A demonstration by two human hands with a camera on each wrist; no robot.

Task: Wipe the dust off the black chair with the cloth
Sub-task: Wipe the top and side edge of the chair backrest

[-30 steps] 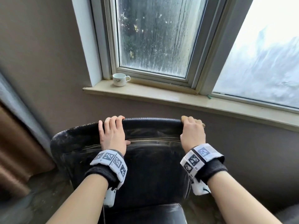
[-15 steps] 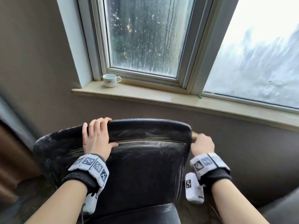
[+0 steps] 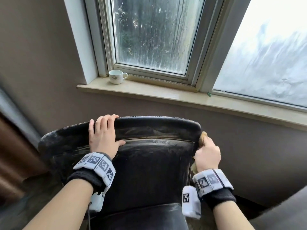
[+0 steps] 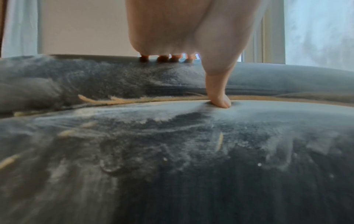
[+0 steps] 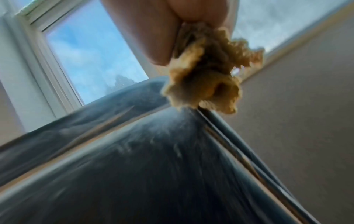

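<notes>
The black leather chair (image 3: 149, 163) stands in front of me with its dusty backrest facing me. My left hand (image 3: 103, 136) grips the top edge of the backrest, fingers hooked over it and thumb pressed on the front seam (image 4: 220, 101). My right hand (image 3: 207, 153) holds a bunched yellow-tan cloth (image 5: 206, 75) against the right side edge of the backrest, just below the top corner. In the head view only bits of the cloth (image 3: 203, 136) show past the fingers. Grey dust streaks cover the chair (image 4: 172, 151) and its right edge (image 5: 153, 159).
A white cup (image 3: 116, 77) stands on the stone window sill (image 3: 182, 97) behind the chair, below the wet windows. A brown curtain (image 3: 13, 155) hangs at the left. A grey wall lies between sill and chair.
My right hand with the cloth has slid from the top edge of the backrest, round the right corner and down its right side. The left hand keeps its grip on the top edge.
</notes>
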